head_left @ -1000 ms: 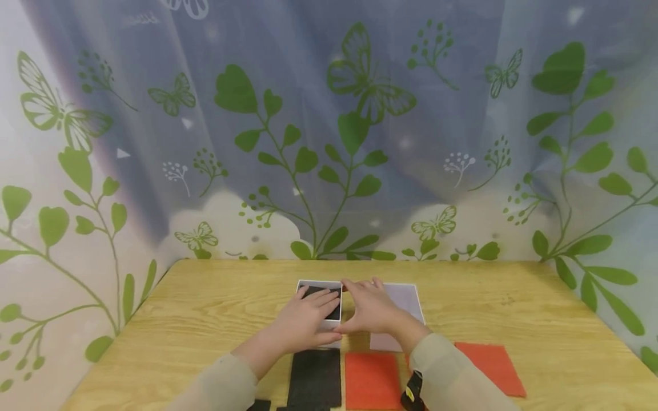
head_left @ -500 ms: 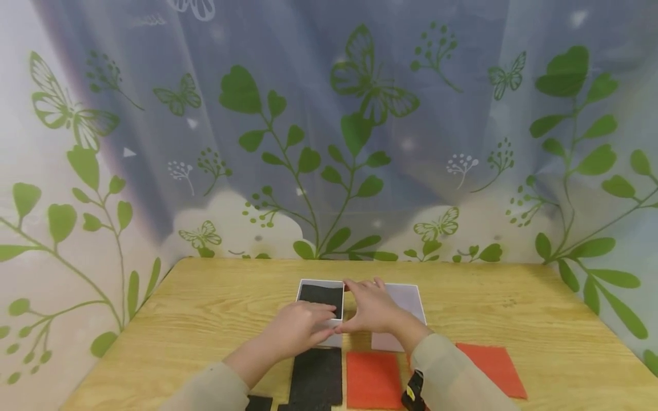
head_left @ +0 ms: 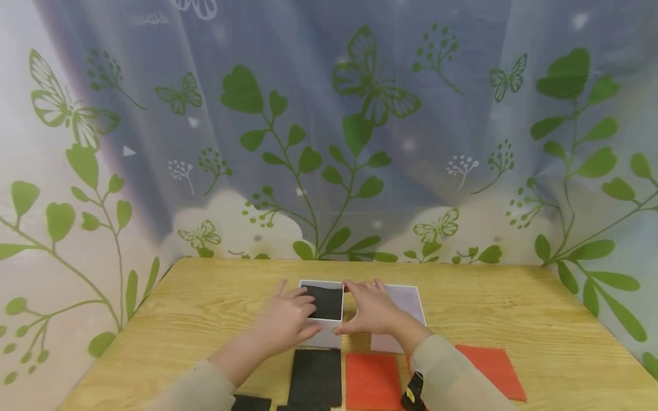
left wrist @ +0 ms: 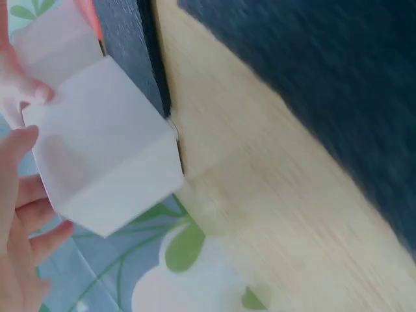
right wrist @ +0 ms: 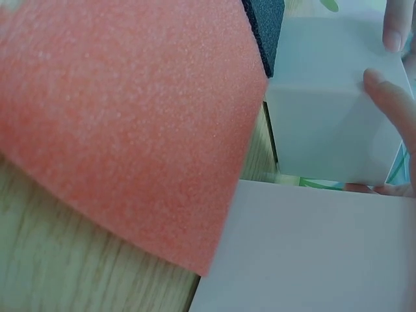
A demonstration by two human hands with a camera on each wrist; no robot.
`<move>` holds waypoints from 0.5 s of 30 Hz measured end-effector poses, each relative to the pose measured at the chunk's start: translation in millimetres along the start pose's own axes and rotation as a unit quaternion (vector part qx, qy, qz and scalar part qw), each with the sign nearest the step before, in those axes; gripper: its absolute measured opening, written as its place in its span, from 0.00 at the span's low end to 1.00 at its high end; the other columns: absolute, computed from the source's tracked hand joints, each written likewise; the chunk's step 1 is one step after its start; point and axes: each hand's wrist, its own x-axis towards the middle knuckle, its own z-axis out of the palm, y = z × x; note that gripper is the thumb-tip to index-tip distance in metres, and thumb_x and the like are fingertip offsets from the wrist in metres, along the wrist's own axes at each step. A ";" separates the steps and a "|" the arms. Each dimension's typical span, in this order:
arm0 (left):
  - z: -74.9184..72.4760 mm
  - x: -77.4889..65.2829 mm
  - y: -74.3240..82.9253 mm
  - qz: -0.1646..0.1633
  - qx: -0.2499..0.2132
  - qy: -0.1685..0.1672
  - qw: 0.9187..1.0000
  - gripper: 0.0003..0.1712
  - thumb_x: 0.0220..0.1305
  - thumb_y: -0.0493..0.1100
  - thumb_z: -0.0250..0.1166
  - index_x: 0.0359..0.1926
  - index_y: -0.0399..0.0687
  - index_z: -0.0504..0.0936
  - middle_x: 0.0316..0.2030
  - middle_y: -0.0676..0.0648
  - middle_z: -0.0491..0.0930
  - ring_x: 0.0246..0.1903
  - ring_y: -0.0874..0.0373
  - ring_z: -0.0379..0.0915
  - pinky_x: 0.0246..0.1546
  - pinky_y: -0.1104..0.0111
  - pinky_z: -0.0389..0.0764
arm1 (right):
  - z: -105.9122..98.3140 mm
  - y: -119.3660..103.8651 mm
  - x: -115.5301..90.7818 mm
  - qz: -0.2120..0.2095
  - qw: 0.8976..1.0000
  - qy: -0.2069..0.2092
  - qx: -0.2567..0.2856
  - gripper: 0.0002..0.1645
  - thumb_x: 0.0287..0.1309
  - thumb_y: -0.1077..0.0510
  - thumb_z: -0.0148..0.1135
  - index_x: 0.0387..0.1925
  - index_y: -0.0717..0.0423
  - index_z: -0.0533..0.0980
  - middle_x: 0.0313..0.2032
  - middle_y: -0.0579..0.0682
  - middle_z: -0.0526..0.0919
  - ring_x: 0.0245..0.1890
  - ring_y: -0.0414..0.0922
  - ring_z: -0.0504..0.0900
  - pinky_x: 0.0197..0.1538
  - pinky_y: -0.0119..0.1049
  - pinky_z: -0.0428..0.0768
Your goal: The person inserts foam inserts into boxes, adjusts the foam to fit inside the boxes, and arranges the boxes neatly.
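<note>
A white open-topped box (head_left: pixel 321 334) stands at mid-table with a black foam sheet (head_left: pixel 326 302) lying inside it. My right hand (head_left: pixel 372 308) grips the box's right side, thumb at the near corner and fingers at the far corner. At the left rim, my left hand (head_left: pixel 288 322) has its fingers spread, their tips overlapping the edge of the black sheet. The left wrist view shows the left thumb and fingers (left wrist: pixel 39 214) apart beside the box (left wrist: pixel 97 130). In the right wrist view the right thumb (right wrist: pixel 393 101) lies along the box's wall.
A second white box (head_left: pixel 406 299) stands to the right, partly behind the right hand. Nearer lie a black foam sheet (head_left: pixel 315 378), a red foam sheet (head_left: pixel 372 379) and another red sheet (head_left: pixel 496 374). More black pieces (head_left: pixel 252 403) sit at the front edge. A patterned curtain (head_left: pixel 329 142) hangs behind the table.
My left hand first lay over the black sheet inside the box, drew back toward the near rim, then shifted left with fingers spreading. The right hand has kept its place on the box.
</note>
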 end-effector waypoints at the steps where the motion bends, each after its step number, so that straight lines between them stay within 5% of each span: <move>1: -1.1 -2.2 -2.5 -0.005 0.013 0.006 1.000 0.19 0.56 0.60 0.64 0.31 0.51 0.85 0.36 0.52 0.84 0.51 0.52 0.74 0.57 0.42 0.59 | 0.1 -0.2 0.3 0.000 1.000 -0.002 0.001 0.62 0.36 0.32 0.71 0.67 0.58 0.58 0.56 0.52 0.74 0.61 0.55 0.65 0.66 0.56 0.41; 6: -0.2 -8.5 -11.2 -0.009 0.025 0.032 0.999 0.18 0.54 0.61 0.65 0.22 0.53 0.84 0.25 0.57 0.82 0.50 0.50 0.74 0.59 0.40 0.52 | -0.1 0.8 1.3 0.001 1.000 -0.002 0.000 0.62 0.36 0.31 0.71 0.68 0.59 0.58 0.58 0.54 0.72 0.61 0.55 0.64 0.66 0.56 0.41; 15: 1.6 -8.3 -13.5 -0.002 0.016 0.028 0.999 0.19 0.55 0.61 0.64 0.23 0.52 0.83 0.26 0.56 0.82 0.46 0.53 0.75 0.59 0.40 0.53 | -1.3 -0.4 0.7 0.005 1.000 -0.003 0.001 0.63 0.35 0.32 0.71 0.68 0.59 0.58 0.57 0.53 0.73 0.61 0.55 0.65 0.66 0.56 0.42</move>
